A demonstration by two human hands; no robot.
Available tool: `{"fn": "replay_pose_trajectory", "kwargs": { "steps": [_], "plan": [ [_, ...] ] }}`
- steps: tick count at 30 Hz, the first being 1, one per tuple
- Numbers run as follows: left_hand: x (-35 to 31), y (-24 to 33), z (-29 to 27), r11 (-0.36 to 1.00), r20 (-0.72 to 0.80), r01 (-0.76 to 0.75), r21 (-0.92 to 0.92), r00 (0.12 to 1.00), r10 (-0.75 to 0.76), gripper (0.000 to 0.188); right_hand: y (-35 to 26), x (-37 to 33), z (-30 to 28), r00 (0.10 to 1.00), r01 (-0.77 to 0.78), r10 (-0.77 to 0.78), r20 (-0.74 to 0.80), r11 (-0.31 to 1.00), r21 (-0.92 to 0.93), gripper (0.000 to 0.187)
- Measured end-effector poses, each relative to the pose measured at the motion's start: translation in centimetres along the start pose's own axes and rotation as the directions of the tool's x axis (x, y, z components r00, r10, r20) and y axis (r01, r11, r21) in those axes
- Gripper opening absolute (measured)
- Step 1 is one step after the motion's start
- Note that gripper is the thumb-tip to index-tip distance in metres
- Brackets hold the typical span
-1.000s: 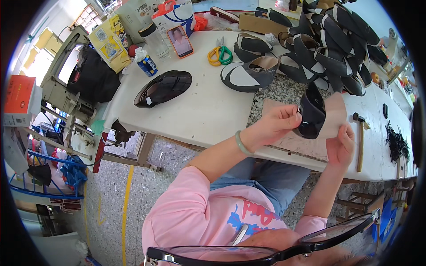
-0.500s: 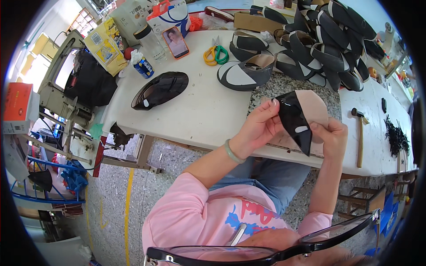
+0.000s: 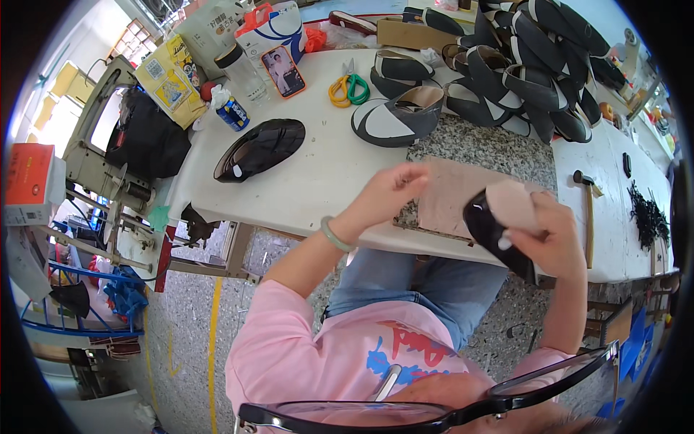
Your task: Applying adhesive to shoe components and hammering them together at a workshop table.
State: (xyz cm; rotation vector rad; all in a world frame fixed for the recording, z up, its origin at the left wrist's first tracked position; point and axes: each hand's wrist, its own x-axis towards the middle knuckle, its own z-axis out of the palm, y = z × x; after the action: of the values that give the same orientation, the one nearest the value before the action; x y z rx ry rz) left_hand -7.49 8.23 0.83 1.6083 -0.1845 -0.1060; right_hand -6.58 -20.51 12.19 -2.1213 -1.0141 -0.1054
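My right hand [image 3: 555,237] grips a glossy black shoe upper [image 3: 483,220] with a beige lining [image 3: 512,204] and a small white patch. It holds the piece tilted over the table's near edge. My left hand [image 3: 394,192] is apart from the upper, fingers loosely extended and nothing visible in them. That hand hovers by the left edge of a pinkish-beige sheet [image 3: 450,189], which lies on a speckled stone slab [image 3: 499,145]. Another glossy black shoe upper [image 3: 262,150] rests on the white table to the left.
Grey-and-white shoe uppers [image 3: 397,119] stand behind the slab, beside a tall heap of them [image 3: 538,69]. Green-and-orange-handled scissors [image 3: 349,88], a phone [image 3: 283,72] and a glass jar [image 3: 244,76] sit further back. A hammer [image 3: 588,217] lies right; a sewing machine [image 3: 94,130] is left.
My left hand has let go of the upper and moved left. My right hand keeps hold and has turned the piece, bringing it slightly lower and exposing more of the beige sheet.
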Motion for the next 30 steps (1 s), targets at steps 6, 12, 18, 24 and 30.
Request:
{"fn": "replay_pose_trajectory", "kwargs": {
  "steps": [6,12,18,24,30],
  "plan": [
    [3.6,7.5,4.0,0.513,0.495,-0.838,0.184,0.530,0.688,0.038,-0.5,0.9,0.3,0.935,0.172,-0.172,0.311,0.985,0.028,0.018],
    [7.8,9.0,5.9,0.309,0.750,-0.836,0.453,0.545,0.374,0.030,2.8,-0.8,-0.1,0.977,0.171,-0.213,0.008,0.761,-0.626,0.018],
    [8.8,2.0,7.6,-0.203,0.849,-0.830,0.520,0.477,0.227,0.012,10.3,-4.0,6.6,0.998,0.067,-0.061,0.030,0.771,-0.633,0.019],
    [10.8,2.9,8.3,0.299,0.637,-0.565,0.769,0.717,-0.283,0.021,11.3,-3.4,6.7,0.959,-0.276,0.236,-0.158,0.907,-0.318,0.032],
    [13.1,2.8,8.4,0.344,0.629,-0.526,0.778,0.667,-0.400,0.034,11.3,-1.5,5.5,0.879,-0.435,0.471,0.069,0.853,-0.288,0.032]
  ]
}}
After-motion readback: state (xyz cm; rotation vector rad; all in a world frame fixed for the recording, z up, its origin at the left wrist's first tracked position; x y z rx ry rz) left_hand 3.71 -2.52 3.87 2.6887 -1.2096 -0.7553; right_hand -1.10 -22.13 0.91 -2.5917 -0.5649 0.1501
